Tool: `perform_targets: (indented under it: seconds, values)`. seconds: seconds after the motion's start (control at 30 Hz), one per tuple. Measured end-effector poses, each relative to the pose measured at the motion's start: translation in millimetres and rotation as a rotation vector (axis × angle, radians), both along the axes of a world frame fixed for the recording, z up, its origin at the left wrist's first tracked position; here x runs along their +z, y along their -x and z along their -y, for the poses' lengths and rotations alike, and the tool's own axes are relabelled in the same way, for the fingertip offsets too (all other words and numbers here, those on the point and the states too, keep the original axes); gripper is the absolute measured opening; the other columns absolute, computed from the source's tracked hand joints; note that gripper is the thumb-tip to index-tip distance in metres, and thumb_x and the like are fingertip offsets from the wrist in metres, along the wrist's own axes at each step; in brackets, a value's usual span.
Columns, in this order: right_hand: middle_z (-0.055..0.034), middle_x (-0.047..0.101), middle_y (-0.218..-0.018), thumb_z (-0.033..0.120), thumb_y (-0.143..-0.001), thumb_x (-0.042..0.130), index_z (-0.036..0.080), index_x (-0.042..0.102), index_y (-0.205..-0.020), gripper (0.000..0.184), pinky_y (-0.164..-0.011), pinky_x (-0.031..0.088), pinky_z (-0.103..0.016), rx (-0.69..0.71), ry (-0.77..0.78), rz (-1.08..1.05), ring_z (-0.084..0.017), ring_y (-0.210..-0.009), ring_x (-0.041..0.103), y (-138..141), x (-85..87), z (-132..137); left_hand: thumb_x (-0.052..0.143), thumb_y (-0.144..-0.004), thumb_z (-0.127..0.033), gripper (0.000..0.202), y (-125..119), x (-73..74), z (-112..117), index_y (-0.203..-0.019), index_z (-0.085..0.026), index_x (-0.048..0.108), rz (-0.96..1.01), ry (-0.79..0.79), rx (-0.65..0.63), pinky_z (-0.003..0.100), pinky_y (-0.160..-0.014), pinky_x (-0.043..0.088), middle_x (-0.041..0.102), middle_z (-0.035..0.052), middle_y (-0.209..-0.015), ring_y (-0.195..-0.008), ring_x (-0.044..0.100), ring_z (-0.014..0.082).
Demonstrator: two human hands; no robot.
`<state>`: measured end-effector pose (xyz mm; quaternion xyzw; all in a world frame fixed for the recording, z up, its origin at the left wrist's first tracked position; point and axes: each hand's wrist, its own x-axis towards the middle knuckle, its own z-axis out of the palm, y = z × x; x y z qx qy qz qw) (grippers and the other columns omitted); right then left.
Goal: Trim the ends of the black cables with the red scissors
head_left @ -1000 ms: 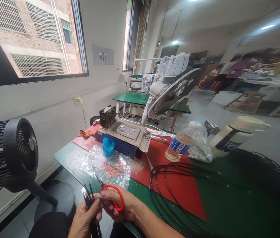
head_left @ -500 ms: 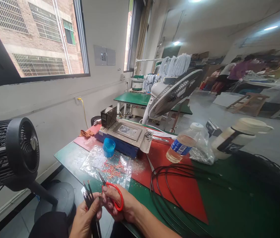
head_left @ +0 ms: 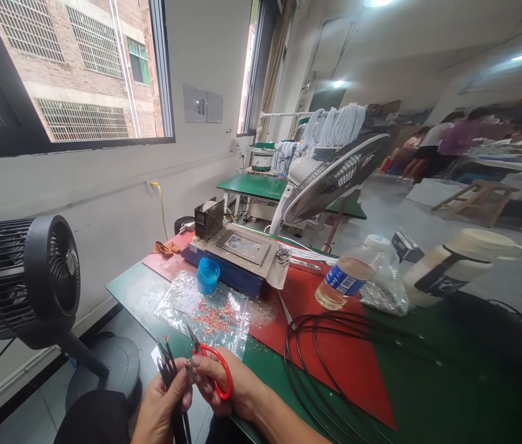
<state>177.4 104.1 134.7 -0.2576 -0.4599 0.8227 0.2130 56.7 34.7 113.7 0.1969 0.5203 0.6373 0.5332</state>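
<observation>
My left hand (head_left: 161, 407) is closed round a bunch of thin black wires (head_left: 167, 365) whose bare tips point up, at the near edge of the green table (head_left: 427, 394). My right hand (head_left: 231, 385) grips red-handled scissors (head_left: 212, 364), fingers through the loop, blades pointing up beside the wire tips. Both hands touch each other just in front of a clear plastic bag (head_left: 205, 311) strewn with small red bits.
A black fan (head_left: 24, 277) stands at the left. On the table are a blue cup (head_left: 207, 275), a blue-and-metal machine (head_left: 237, 256), a red mat (head_left: 335, 345), black cable coils (head_left: 330, 345), a bottle (head_left: 347, 277) and a white jug (head_left: 455, 265). A white fan (head_left: 330, 176) stands behind. People work far right.
The view has drifted slightly left and down; my hands, the wires and the scissors keep the same pose.
</observation>
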Motion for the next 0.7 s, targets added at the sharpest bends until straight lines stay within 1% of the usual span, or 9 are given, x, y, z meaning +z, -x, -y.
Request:
perform_targets:
  seconds: [0.2,0.27,0.37,0.47,0.63,0.7]
  values:
    - [0.0056,0.039,-0.033,0.053,-0.072,0.059,0.013,0.049,-0.050,0.046,-0.030,0.021,-0.017,0.014,0.017,0.013,-0.004,-0.028,0.032,-0.5,-0.4,-1.1,0.070,-0.060,-0.039,0.031,0.6,-2.5,1.9,-0.075,-0.012,0.066,-0.048,0.023,-0.013,0.021,-0.044,0.020,0.048,-0.0032,-0.044,-0.040,0.035,0.0046]
    - [0.0056,0.039,-0.032,0.052,-0.071,0.060,0.013,0.048,-0.049,0.046,-0.029,0.020,-0.017,0.006,0.013,0.036,-0.005,-0.028,0.033,-0.7,-0.1,-1.3,0.070,-0.060,-0.040,0.033,0.6,-2.1,2.8,-0.078,-0.012,0.066,-0.061,0.018,-0.035,0.021,-0.044,0.019,0.047,-0.0037,-0.044,-0.041,0.035,0.0048]
    - [0.0057,0.040,-0.034,0.051,-0.070,0.061,0.013,0.048,-0.049,0.045,-0.029,0.021,-0.017,0.002,0.016,0.055,-0.004,-0.028,0.035,-0.8,0.5,-1.2,0.068,-0.062,-0.040,0.033,0.7,-0.2,3.6,-0.080,-0.011,0.066,-0.070,0.016,-0.065,0.021,-0.045,0.019,0.045,-0.0042,-0.044,-0.043,0.033,0.0050]
    - [0.0062,0.040,-0.034,0.049,-0.070,0.061,0.013,0.048,-0.050,0.043,-0.029,0.020,-0.017,0.009,0.045,0.050,-0.004,-0.028,0.035,-0.3,-0.5,-1.1,0.068,-0.063,-0.039,0.033,1.2,0.6,3.6,-0.080,-0.011,0.067,-0.059,0.015,-0.061,0.021,-0.046,0.020,0.045,-0.0042,-0.043,-0.043,0.035,0.0052]
    - [0.0046,0.044,-0.038,0.048,-0.070,0.062,0.012,0.049,-0.052,0.042,-0.033,0.025,-0.017,-0.005,0.065,0.027,-0.004,-0.030,0.038,0.7,-4.8,-0.5,0.071,-0.060,-0.038,0.031,1.2,-3.5,3.2,-0.075,-0.011,0.067,-0.022,0.011,-0.041,0.019,-0.045,0.023,0.048,-0.0035,-0.043,-0.042,0.037,0.0044]
    - [0.0045,0.042,-0.036,0.049,-0.071,0.061,0.013,0.047,-0.049,0.044,-0.032,0.024,-0.017,0.010,0.046,0.036,-0.004,-0.029,0.036,0.9,-4.7,0.2,0.072,-0.059,-0.037,0.030,0.8,-4.9,2.4,-0.075,-0.011,0.067,-0.001,0.011,-0.031,0.018,-0.043,0.025,0.049,-0.0035,-0.042,-0.041,0.038,0.0041]
